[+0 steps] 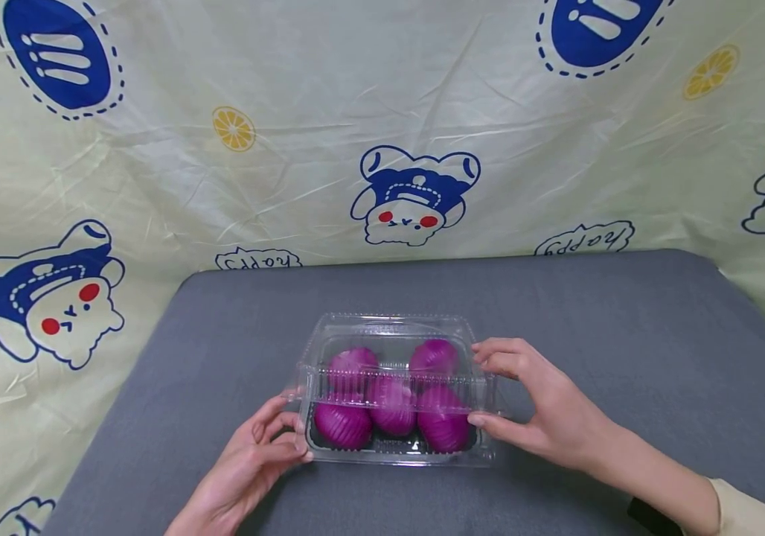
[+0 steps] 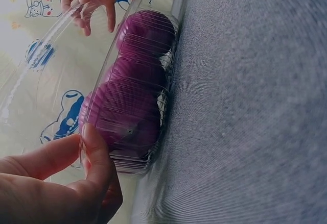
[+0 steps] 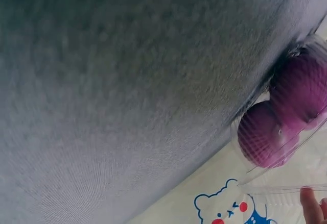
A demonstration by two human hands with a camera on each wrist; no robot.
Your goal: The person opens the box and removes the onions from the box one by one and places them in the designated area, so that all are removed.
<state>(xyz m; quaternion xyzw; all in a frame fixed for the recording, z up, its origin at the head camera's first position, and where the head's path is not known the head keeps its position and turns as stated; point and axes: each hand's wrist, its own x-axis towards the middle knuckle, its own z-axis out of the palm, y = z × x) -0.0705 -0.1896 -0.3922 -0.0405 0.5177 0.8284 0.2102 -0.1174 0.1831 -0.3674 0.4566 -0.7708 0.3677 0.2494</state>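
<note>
A clear plastic clamshell box [image 1: 399, 460] sits on the grey surface, holding several purple onions [image 1: 342, 426]. Its transparent lid [image 2: 53, 27] is raised, tilted above the onions, with a gap at the front. My left hand [image 1: 258, 450] pinches the box's left rim between thumb and fingers, as the left wrist view shows close up. At the right side, my right hand [image 1: 536, 398] grips the lid's edge, its thumb at the front and its fingers farther back. In the right wrist view only part of a fingertip [image 3: 309, 203] shows, near the lid's edge.
The grey cloth-covered table [image 1: 255, 320] extends around the box on all sides. Behind it hangs a pale curtain [image 1: 315, 186] printed with cartoon bears and orange slices. A dark strap-like object [image 1: 653, 515] sits under the right forearm, beside a cream sleeve [image 1: 751, 510].
</note>
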